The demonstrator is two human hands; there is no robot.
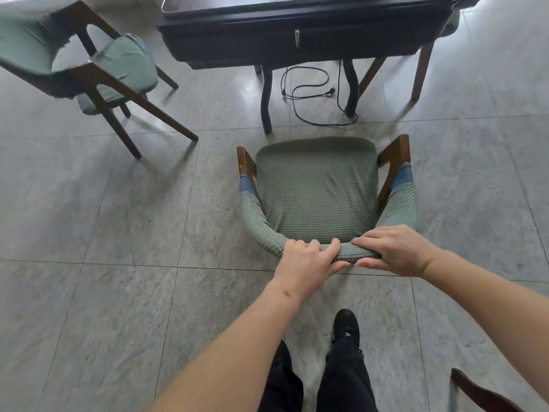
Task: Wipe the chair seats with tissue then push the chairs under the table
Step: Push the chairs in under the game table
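A chair with a green knitted cover (316,188) stands in front of me, its seat facing the dark table (297,28) at the top of the view. My left hand (307,260) and my right hand (395,251) both grip the top of its curved backrest, side by side. The chair's front edge is a short way from the table's legs. A second green chair (118,66) stands at the upper left, turned sideways and away from the table. No tissue is visible.
A black power cable (309,93) lies coiled on the tiled floor under the table. Another chair's wooden legs (421,72) show under the table's right side. A dark wooden piece (481,394) juts in at the bottom right. My feet stand behind the chair.
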